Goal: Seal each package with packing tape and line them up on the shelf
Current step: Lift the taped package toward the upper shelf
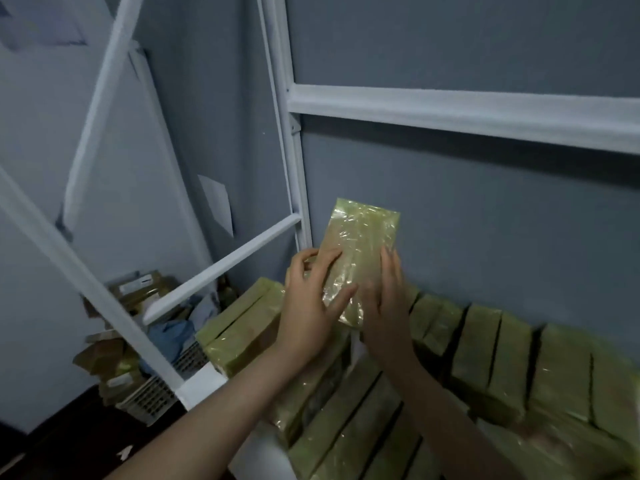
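Greenish package (362,244) held upright, basket (152,400) holding parcels (100,356)

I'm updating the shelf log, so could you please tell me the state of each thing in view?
Held package: wrapped in glossy tape, upright, lifted between both hands.
Left hand: grips the package's left edge.
Right hand: straight fingers press its right side.
Shelved packages: wrapped, standing in rows.
Floor basket: full of clutter.
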